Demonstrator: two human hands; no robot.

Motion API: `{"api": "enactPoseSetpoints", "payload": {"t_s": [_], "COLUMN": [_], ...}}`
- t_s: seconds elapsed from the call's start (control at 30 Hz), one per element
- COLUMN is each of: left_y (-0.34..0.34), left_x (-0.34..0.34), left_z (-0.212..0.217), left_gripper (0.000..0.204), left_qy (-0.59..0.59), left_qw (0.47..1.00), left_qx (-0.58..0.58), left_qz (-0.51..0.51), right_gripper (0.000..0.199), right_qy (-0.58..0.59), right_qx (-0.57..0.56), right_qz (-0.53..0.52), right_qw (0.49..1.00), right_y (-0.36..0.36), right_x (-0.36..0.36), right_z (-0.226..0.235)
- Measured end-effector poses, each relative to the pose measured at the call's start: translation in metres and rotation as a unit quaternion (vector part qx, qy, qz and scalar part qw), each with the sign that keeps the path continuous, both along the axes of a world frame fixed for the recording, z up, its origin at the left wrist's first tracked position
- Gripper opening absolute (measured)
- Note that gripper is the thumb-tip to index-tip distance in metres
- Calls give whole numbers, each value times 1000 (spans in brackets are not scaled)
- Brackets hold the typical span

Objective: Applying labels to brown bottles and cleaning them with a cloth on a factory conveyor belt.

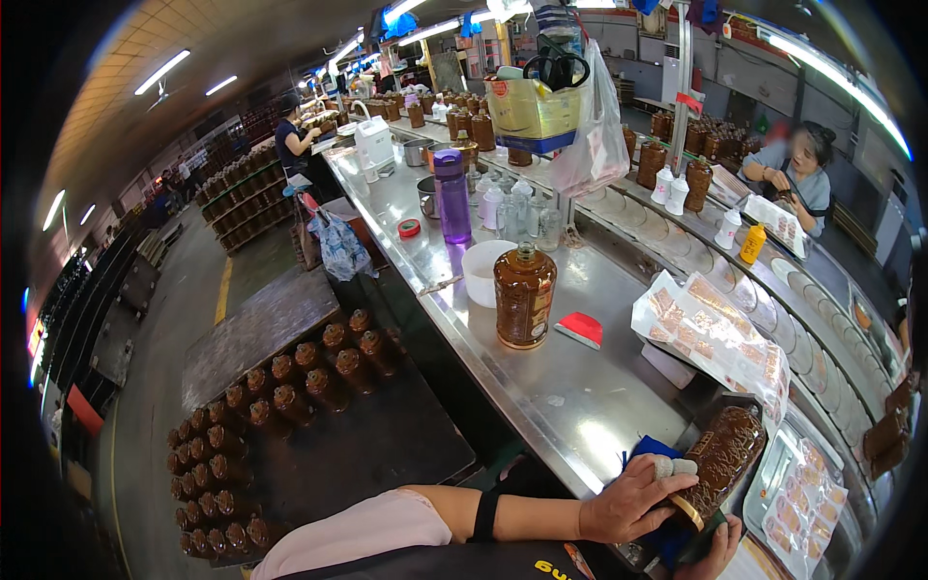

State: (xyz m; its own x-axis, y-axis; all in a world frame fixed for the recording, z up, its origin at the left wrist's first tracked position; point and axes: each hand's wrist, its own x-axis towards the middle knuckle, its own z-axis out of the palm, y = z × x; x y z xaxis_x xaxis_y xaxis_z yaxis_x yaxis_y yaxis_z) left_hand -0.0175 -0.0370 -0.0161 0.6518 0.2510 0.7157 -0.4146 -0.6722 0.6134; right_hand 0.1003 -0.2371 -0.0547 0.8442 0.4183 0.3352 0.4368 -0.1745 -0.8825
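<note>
Factory workshop, long metal workbench (619, 282), rows of brown bottles (323, 389), tube lights (162, 72) overhead

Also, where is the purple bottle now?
In the head view's upper middle, the purple bottle stands on the metal table, right of the red tape roll.

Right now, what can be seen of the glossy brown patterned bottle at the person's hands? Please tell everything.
The glossy brown patterned bottle looks like glass, with a rounded body, lighter markings and a gold-coloured band at its lower-left end. It tilts from lower left to upper right, at the near end of the shiny metal table. The left hand touches it near the band; the right hand is by its lower end, contact unclear. Its neck is indistinct.
</note>
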Motion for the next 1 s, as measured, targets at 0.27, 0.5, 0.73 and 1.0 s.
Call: {"api": "enactPoseSetpoints", "payload": {"t_s": [0.27, 0.5, 0.73, 1.0], "left_y": [-1, -2, -2, -2], "left_x": [1, 1, -1, 0], "left_z": [-3, -5, -5, -4], "left_gripper": [61, 60, 59, 59], "left_qy": [-1, 11, 10, 9], "left_qw": [1000, 1000, 1000, 1000], "left_qx": [-3, -9, -11, -16], "left_qz": [8, -2, 4, 3], "right_gripper": [26, 28, 26, 24], "right_qy": [234, 139, 228, 39], "right_qx": [140, 104, 124, 47], "right_qz": [-21, -7, -10, 6], "right_qw": [962, 985, 966, 998], "right_y": [13, 11, 15, 3], "right_x": [-9, -8, -12, 0], "right_z": [23, 17, 30, 0]}}
